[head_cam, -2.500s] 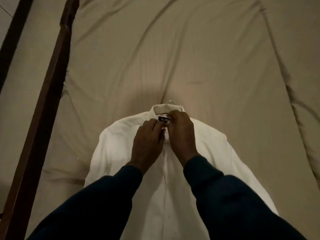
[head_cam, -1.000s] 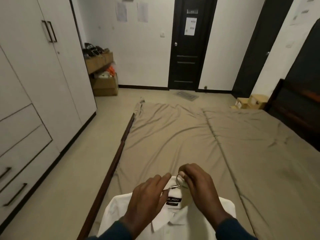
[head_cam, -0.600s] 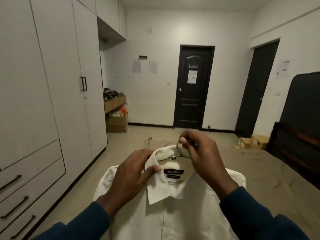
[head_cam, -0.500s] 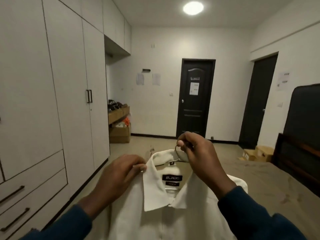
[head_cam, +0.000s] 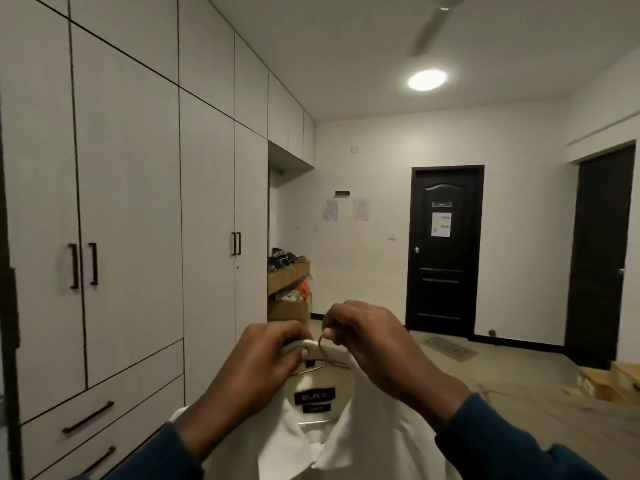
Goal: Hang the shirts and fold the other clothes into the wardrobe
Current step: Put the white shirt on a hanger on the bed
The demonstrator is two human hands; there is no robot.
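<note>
A white shirt (head_cam: 363, 441) with a dark collar label hangs on a wire hanger (head_cam: 323, 355), held up in front of me at the bottom centre. My left hand (head_cam: 266, 362) grips the back of the collar. My right hand (head_cam: 374, 337) pinches the hanger's metal hook. The white wardrobe (head_cam: 138, 237) fills the left side, its doors closed, with black handles and drawers below.
A dark edge (head_cam: 7, 306), perhaps an open door, stands at the far left. Shelves and cardboard boxes (head_cam: 289, 292) sit past the wardrobe. Two black doors (head_cam: 445, 251) are on the far wall and right. The bed (head_cam: 540, 403) lies at the lower right.
I have lifted the shirt off the bed and raised my view to the room. My left hand has moved from the collar's side to its back, near the hook.
</note>
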